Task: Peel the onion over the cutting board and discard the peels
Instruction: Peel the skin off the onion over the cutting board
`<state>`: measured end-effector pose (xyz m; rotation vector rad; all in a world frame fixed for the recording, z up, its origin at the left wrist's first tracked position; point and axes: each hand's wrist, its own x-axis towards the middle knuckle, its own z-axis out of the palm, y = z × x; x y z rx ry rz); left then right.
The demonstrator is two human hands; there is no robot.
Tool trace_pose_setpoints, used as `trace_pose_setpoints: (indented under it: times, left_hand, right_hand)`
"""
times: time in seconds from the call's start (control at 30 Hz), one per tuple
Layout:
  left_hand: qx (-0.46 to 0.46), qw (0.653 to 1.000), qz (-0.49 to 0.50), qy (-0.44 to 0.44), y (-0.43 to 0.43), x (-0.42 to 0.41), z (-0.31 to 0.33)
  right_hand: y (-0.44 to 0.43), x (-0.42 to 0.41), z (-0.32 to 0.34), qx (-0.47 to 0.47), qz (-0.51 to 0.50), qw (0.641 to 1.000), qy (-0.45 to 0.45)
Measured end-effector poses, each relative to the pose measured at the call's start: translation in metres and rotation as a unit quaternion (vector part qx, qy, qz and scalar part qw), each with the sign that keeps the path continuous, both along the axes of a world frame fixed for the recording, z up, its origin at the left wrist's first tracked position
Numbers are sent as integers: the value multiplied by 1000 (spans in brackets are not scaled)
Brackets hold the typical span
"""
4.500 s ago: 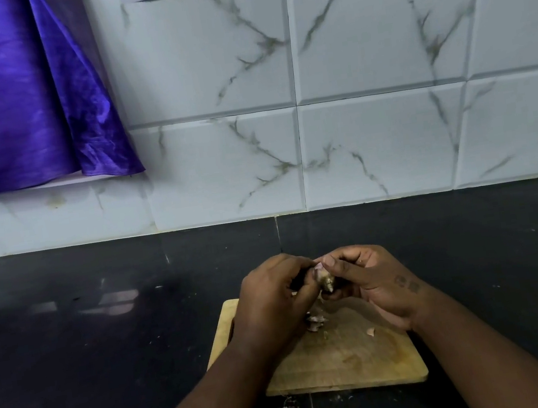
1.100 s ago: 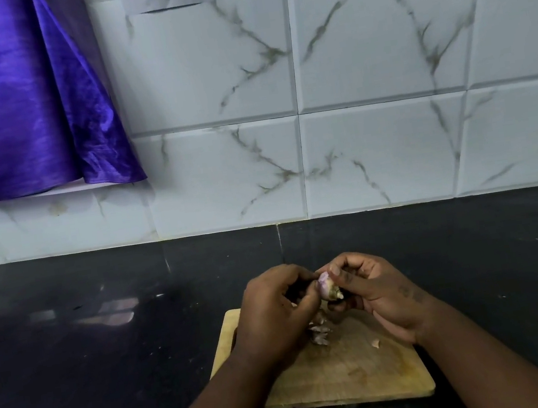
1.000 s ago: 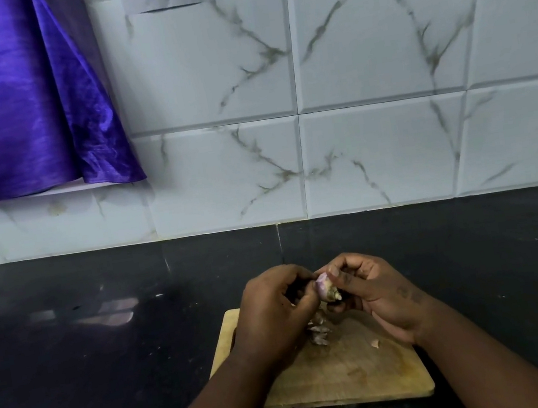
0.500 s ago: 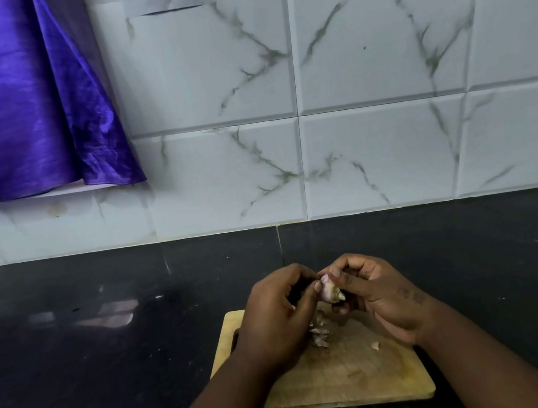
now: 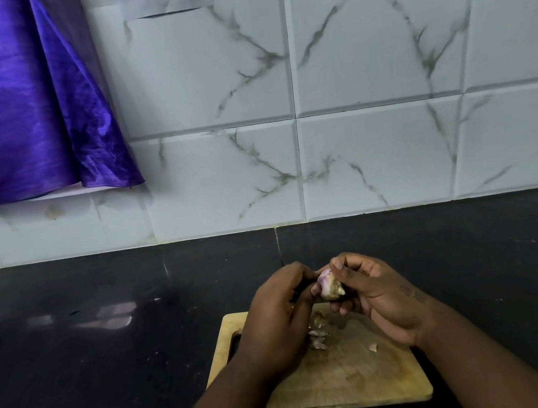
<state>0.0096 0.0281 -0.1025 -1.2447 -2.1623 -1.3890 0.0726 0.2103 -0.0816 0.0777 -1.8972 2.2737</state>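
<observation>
A flat wooden cutting board (image 5: pixel 355 382) lies by the front edge of the wide shiny black surface (image 5: pixel 110 364), and above it the left hand (image 5: pixel 274 324) and right hand (image 5: pixel 377 299) pinch a small pink onion (image 5: pixel 328 286) in curled fingers.

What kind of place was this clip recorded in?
Most likely a home kitchen: a dark polished countertop runs along a marble-look tiled wall, and a small onion is being peeled over a wooden cutting board.
</observation>
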Motion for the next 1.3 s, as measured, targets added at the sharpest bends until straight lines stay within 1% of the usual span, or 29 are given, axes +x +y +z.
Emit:
trace_pose_setpoints:
  times: [0.2, 0.4, 0.5, 0.6, 0.8, 0.93, 1.03, 1.13, 1.23, 1.3]
  left_hand:
    - [-8, 1000, 19, 18, -1, 1, 0]
    - [-34, 997, 64, 42, 1, 4, 2]
    - [-45, 995, 78, 37, 2, 5, 3]
    - [-38, 996, 79, 22, 1, 4, 3]
    - [-20, 996, 84, -7, -2, -2, 2]
    - [-35, 994, 107, 19, -5, 0, 4]
    - [-69, 987, 141, 41, -5, 0, 5]
    - [-98, 980, 163, 63, -5, -3, 2]
    - [-94, 979, 165, 73, -7, -2, 4]
    - [-68, 983, 153, 73, -8, 2, 7]
  right_hand:
    - [-1, 0, 0, -8, 7, 1000, 1]
    - [-5, 3, 3, -6, 12, 1000, 8]
    - [-6, 4, 2, 3, 14, 1000, 8]
    - [-5, 5, 1, 12, 16, 1000, 8]
    - [-1, 4, 0, -6, 31, 999, 8]
    - [0, 2, 0, -10, 16, 1000, 2]
    - [-2, 2, 0, -27, 18, 999, -10]
    - [-1, 2, 0, -12, 28, 999, -12]
    - [1, 2, -1, -9, 36, 999, -9]
    - [0, 4, 0, 0, 29, 1000, -4]
